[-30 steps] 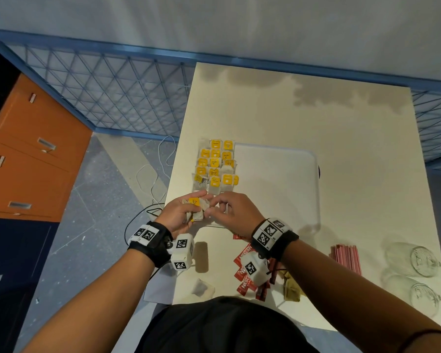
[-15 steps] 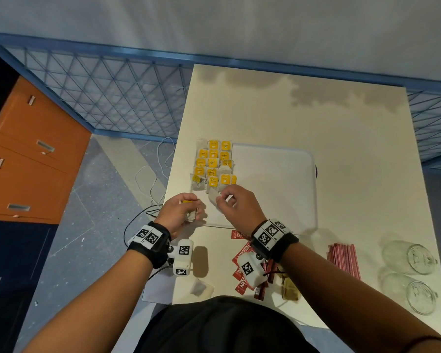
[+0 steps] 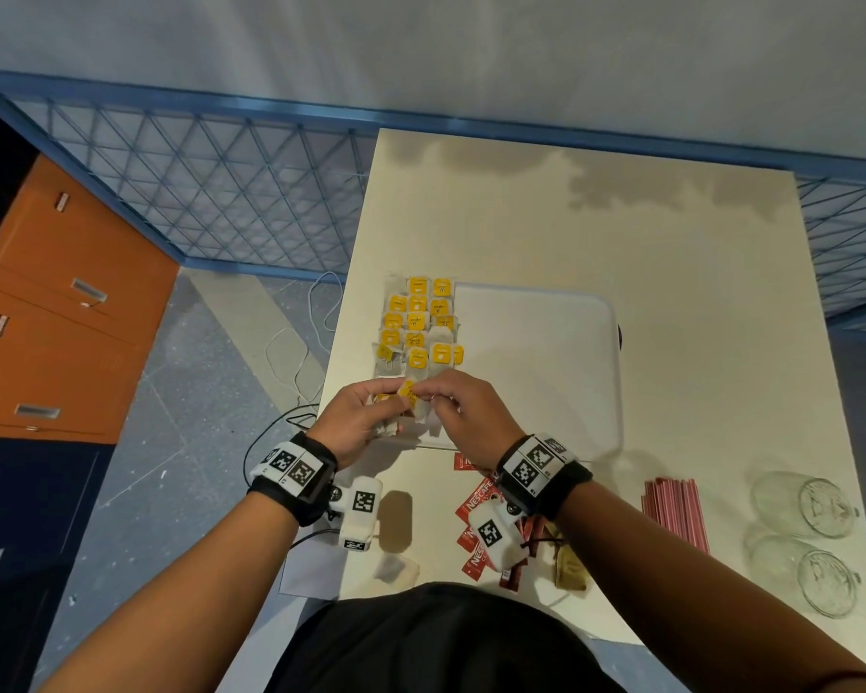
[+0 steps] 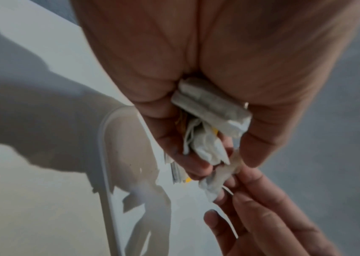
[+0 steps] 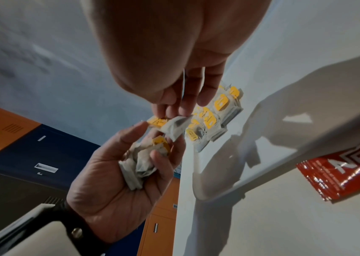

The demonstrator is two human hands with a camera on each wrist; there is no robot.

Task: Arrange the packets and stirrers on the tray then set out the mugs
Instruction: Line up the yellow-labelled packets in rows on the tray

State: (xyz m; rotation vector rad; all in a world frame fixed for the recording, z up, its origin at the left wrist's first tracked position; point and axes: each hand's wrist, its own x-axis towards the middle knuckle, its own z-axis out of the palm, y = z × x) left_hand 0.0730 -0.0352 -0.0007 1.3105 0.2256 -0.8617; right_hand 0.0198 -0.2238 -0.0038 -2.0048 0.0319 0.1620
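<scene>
A white tray (image 3: pixel 536 362) lies mid-table, with rows of yellow-tagged tea bags (image 3: pixel 418 322) along its left side. At the tray's near left corner my left hand (image 3: pixel 358 417) grips a small bunch of tea bags (image 5: pixel 140 166), seen also in the left wrist view as a tea bag bunch (image 4: pixel 209 110). My right hand (image 3: pixel 451 410) pinches one tea bag (image 5: pixel 170 125) at the tip of that bunch. Red coffee packets (image 3: pixel 476 507), pink stirrers (image 3: pixel 676 512) and two glass mugs (image 3: pixel 803 502) lie near the table's front edge.
A loose tea bag (image 3: pixel 396 567) and a brown packet (image 3: pixel 571 567) sit at the front edge. An orange drawer cabinet (image 3: pixel 56 322) and floor cables (image 3: pixel 301 342) are left of the table. A blue mesh fence (image 3: pixel 221 192) runs behind.
My right hand reached forward to the tea bag rows on the tray, then came back to my left hand and now pinches a tea bag there. The left hand stayed nearly in place.
</scene>
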